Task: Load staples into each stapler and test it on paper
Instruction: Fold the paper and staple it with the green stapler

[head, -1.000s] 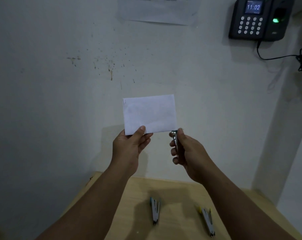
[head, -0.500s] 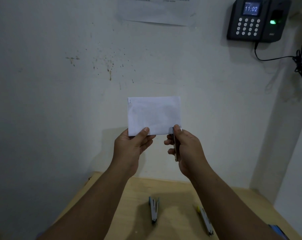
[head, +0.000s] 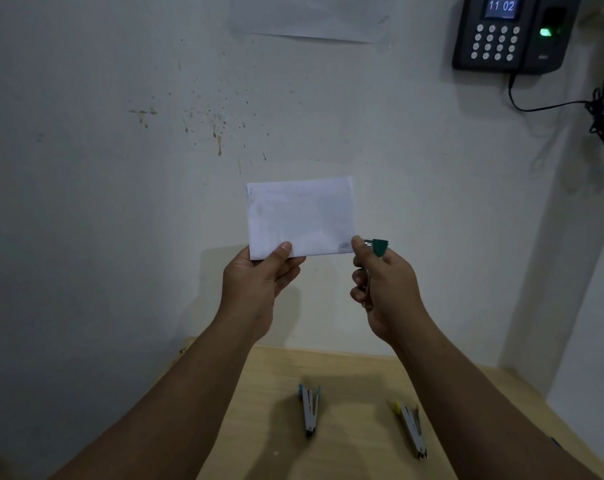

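My left hand (head: 260,278) holds a folded white paper (head: 300,216) up in front of the wall, pinching its lower left corner. My right hand (head: 385,289) grips a small stapler with a green end (head: 378,247). The stapler's jaws sit at the paper's lower right corner, under my thumb. Most of that stapler is hidden inside my fist. Two more staplers lie on the wooden table below: one with a blue tip (head: 310,408) between my arms, one with a yellow tip (head: 411,427) to the right.
The wooden table (head: 356,382) stands against a stained white wall. A black keypad clock device (head: 511,32) hangs at the upper right with a dangling cable (head: 598,112). A sheet of paper (head: 311,26) is taped high on the wall.
My right hand turned the stapler and moved it onto the paper's lower right corner; its green end now shows. The paper shifted slightly right.
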